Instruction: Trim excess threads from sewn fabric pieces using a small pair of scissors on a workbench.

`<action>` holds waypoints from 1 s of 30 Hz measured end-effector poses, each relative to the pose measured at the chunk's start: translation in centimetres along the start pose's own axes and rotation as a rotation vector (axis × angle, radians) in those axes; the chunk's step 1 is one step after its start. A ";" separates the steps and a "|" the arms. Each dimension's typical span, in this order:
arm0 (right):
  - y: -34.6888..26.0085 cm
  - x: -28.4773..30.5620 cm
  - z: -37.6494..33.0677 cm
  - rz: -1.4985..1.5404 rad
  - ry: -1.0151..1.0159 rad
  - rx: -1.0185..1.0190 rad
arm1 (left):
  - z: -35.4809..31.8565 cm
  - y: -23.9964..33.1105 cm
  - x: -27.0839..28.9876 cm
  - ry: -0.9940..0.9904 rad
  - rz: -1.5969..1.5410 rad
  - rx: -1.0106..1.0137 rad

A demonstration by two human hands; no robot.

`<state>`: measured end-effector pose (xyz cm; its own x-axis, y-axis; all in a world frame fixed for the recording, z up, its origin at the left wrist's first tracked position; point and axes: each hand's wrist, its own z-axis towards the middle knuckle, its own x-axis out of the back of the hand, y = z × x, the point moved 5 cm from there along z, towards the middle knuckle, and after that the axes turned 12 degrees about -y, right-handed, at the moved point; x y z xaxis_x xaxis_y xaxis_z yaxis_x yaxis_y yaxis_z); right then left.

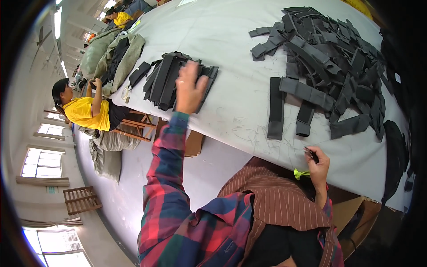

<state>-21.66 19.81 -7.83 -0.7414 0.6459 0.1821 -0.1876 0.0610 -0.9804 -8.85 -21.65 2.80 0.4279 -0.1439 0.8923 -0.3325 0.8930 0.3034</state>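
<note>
My left hand reaches out over a neat stack of dark grey and black fabric strips on the table's left part. Its fingers are spread, palm down, touching or just above the strips. Close to the table's near edge, my right hand is closed around a small black tool that looks like thread snips, mostly hidden by the fingers. Beyond it lies a single fabric strip, beside a large loose heap of similar strips. Bright yellow-green ribbon shows beside my right wrist.
The white-covered table carries loose threads near its front edge. One dark strip lies left of the stack. A person in yellow works at the left, near sacks. A cardboard box stands below the table at right.
</note>
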 end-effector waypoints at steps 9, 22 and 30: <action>0.9 0.6 0.4 0.063 0.038 -0.004 | -7.2 5.6 -11.6 -0.392 0.151 -0.016; 0.1 0.6 0.6 0.061 0.048 0.021 | -17.7 20.5 -11.7 -0.519 -0.121 -0.392; 0.4 0.6 0.5 0.074 0.034 0.019 | -17.6 22.8 -9.9 -0.436 -0.707 -0.455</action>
<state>-22.50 19.85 -8.12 -0.7316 0.6734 0.1058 -0.1451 -0.0022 -0.9894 -5.92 7.63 -5.00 0.0220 -0.7796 0.6259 0.2828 0.6053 0.7440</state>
